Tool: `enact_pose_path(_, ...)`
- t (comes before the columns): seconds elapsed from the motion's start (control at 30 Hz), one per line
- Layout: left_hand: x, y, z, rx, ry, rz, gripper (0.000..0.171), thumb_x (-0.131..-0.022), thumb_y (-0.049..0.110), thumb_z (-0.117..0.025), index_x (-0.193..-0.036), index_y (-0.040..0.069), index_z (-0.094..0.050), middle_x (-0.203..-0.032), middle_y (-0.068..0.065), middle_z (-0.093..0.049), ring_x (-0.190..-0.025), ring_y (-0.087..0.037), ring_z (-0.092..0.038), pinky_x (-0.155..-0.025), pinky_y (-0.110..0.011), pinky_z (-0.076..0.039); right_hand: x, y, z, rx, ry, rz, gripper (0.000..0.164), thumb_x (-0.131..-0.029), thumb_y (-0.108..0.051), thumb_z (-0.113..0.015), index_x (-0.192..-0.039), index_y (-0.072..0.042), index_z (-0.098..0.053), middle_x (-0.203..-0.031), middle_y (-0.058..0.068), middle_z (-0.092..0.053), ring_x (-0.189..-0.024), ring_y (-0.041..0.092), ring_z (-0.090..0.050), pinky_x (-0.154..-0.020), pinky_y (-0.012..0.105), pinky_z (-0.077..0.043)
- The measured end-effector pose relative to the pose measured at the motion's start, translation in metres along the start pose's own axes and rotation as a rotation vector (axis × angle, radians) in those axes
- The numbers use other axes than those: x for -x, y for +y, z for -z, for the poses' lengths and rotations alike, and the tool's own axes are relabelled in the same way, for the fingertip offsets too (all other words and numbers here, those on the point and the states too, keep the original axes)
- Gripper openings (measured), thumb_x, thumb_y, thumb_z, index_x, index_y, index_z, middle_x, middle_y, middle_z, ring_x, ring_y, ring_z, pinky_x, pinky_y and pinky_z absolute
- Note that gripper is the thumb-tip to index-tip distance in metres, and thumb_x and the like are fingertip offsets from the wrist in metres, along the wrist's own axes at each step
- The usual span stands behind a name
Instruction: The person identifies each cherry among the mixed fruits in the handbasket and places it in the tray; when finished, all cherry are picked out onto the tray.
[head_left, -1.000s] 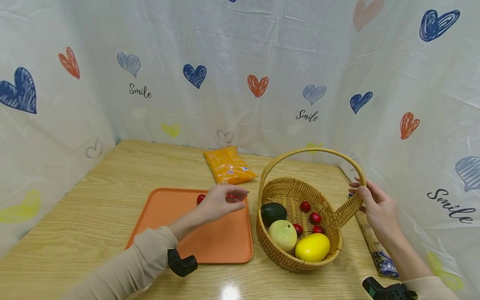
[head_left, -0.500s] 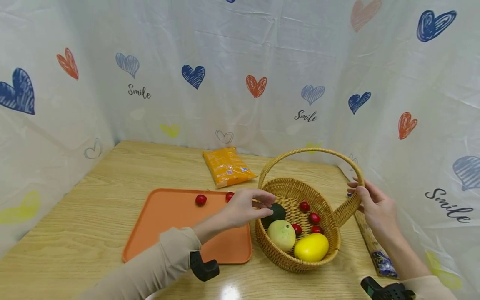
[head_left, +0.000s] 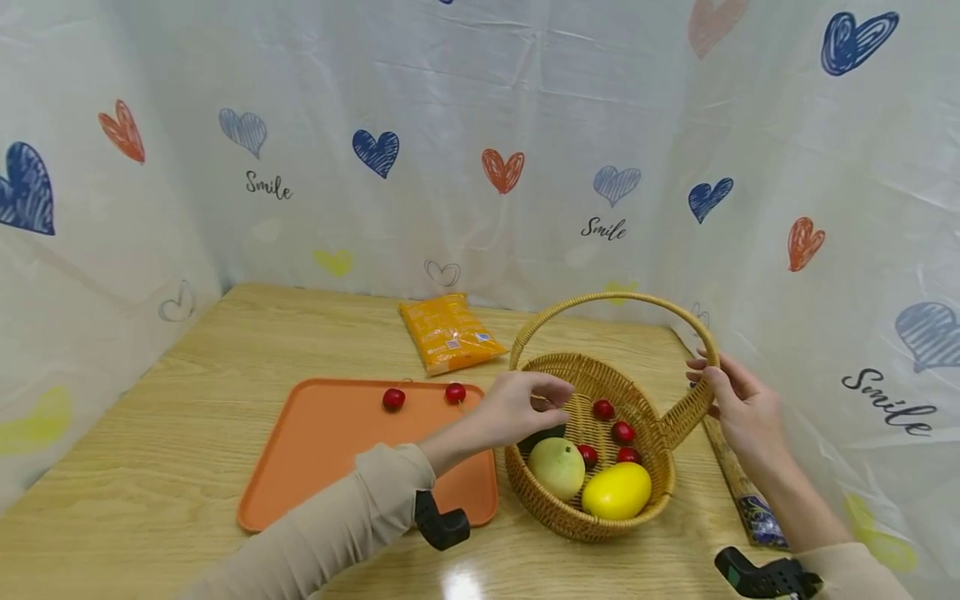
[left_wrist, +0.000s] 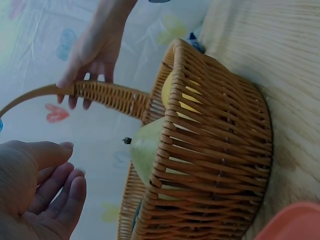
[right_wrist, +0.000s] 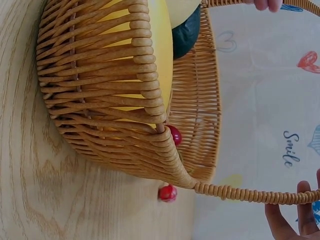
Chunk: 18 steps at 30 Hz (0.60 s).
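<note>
My left hand point(head_left: 517, 408) hovers over the left rim of the wicker basket point(head_left: 555, 521), its fingers loosely bent and nothing visible between thumb and fingertips. My right hand point(head_left: 750, 412) grips the tall basket handle point(head_left: 615, 297) low on its right side. Inside the basket lie a yellow lemon-like fruit point(head_left: 617, 491), a pale green round fruit point(head_left: 557, 468) with a dark stem, and several red cherries point(head_left: 622, 432). A dark green avocado point(right_wrist: 187, 35) sits behind them, partly hidden by my left hand in the head view.
Left of the basket lies an orange tray point(head_left: 322, 450) with two cherries point(head_left: 393, 399) near its back edge. An orange snack bag point(head_left: 450, 333) lies behind. A long patterned package point(head_left: 761, 521) lies along the right edge. A small red object point(right_wrist: 168, 193) shows beyond the basket.
My left hand has moved right from over the tray to above the basket's left side, uncovering the two cherries on the tray. My right hand keeps holding the handle; the view has shifted slightly.
</note>
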<state>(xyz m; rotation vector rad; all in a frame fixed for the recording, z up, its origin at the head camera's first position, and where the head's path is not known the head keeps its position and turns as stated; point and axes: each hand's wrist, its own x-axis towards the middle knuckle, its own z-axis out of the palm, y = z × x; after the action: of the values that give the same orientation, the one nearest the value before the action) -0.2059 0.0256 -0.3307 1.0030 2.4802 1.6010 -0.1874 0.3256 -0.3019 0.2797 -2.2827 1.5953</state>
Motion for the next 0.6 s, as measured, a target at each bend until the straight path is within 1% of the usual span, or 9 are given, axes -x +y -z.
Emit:
enact_pose_path(0.13, -0.007, 0.000, -0.005, -0.041, 0.001, -0.006, 0.028, -0.086, 0.012, -0.070, -0.114, 0.008, -0.067, -0.100, 0.001, -0.067, -0.088, -0.004, -0.061, -0.074, -0.015, -0.049, 0.000, 0.000, -0.001, 0.008, 0.005, 0.006, 0.035, -0.099, -0.026, -0.050, -0.130, -0.012, -0.057, -0.103, -0.012, -0.065, -0.099, 0.003, -0.059, -0.072, 0.015, -0.050)
enact_pose_path(0.33, -0.019, 0.000, -0.013, -0.048, -0.002, 0.002, 0.028, -0.086, 0.011, -0.070, -0.114, 0.008, -0.067, -0.100, 0.001, -0.067, -0.086, -0.003, -0.060, -0.073, -0.015, -0.048, -0.001, -0.001, -0.002, 0.041, 0.012, 0.017, 0.036, -0.099, -0.027, -0.049, -0.131, -0.012, -0.057, -0.102, -0.013, -0.065, -0.098, 0.003, -0.059, -0.071, 0.015, -0.051)
enact_pose_path(0.53, -0.034, -0.001, -0.023, -0.061, 0.005, 0.027, 0.028, -0.087, 0.014, -0.070, -0.114, 0.009, -0.068, -0.098, 0.004, -0.067, -0.085, -0.002, -0.059, -0.073, -0.015, -0.047, -0.001, -0.001, -0.001, 0.051, 0.018, 0.014, 0.036, -0.099, -0.028, -0.049, -0.130, -0.012, -0.058, -0.102, -0.013, -0.065, -0.098, 0.003, -0.059, -0.071, 0.015, -0.050)
enact_pose_path(0.6, -0.039, -0.001, -0.027, -0.066, -0.001, 0.039, 0.028, -0.087, 0.014, -0.070, -0.115, 0.009, -0.067, -0.098, 0.004, -0.066, -0.085, -0.002, -0.059, -0.073, -0.015, -0.047, 0.000, -0.001, 0.000, 0.027, 0.016, 0.011, 0.035, -0.099, -0.027, -0.050, -0.130, -0.012, -0.058, -0.102, -0.013, -0.065, -0.098, 0.003, -0.059, -0.071, 0.015, -0.050)
